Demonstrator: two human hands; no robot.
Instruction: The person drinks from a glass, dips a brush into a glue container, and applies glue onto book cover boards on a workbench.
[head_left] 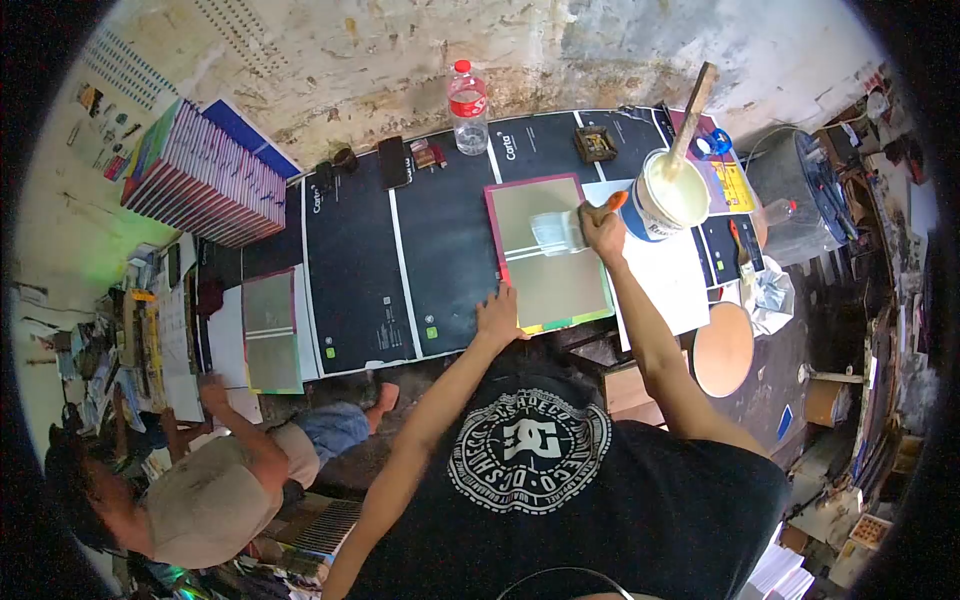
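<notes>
Well, board (565, 290) on table (350, 270) by stained wall (390, 60)

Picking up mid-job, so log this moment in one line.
right-hand grip: on brush, over board | left-hand grip: at board's near-left corner | bucket: right of board, stick inside

Reaches forward with the bare left arm (422, 430) and bare right arm (650, 335), laying the bare left hand (497, 318) palm-down, fingers outstretched, and curling the bare right hand (603, 235) closed farther forward.
</notes>
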